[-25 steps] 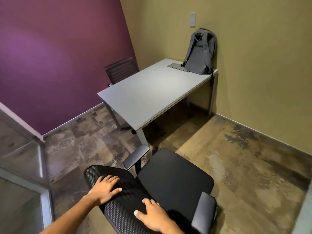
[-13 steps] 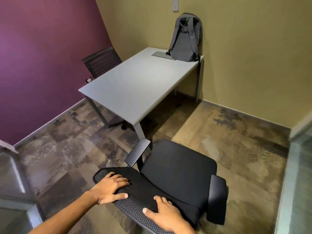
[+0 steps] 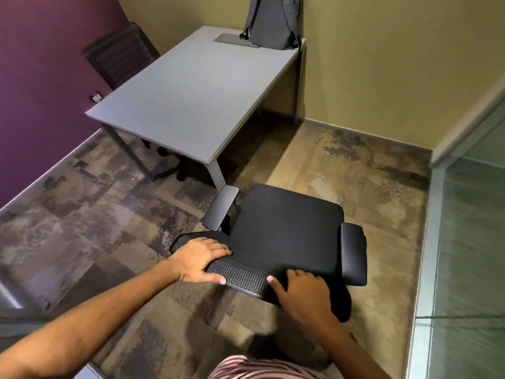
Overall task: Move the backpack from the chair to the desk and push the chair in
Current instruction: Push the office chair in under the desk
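Your left hand (image 3: 198, 259) grips the top edge of the black chair (image 3: 287, 231) — fingers (image 3: 218, 248) curled over the mesh backrest, thumb underneath along its rear face. Your right hand (image 3: 299, 289) grips the same edge further along, its fingers wrapped over the mesh and the thumb pointing towards the left hand. The chair stands on the mottled floor (image 3: 90, 214), near the front corner of the grey counter (image 3: 191, 97) but apart from it, its seat bare and facing the counter. The grey backpack (image 3: 272, 21) sits upright on the far corner of the counter, leaning against the yellow wall (image 3: 382, 64) — just beside a flat grey cover plate (image 3: 235, 41) set in the top. A second dark chair (image 3: 121, 54) stands at the counter's far side by the purple wall (image 3: 41, 77).
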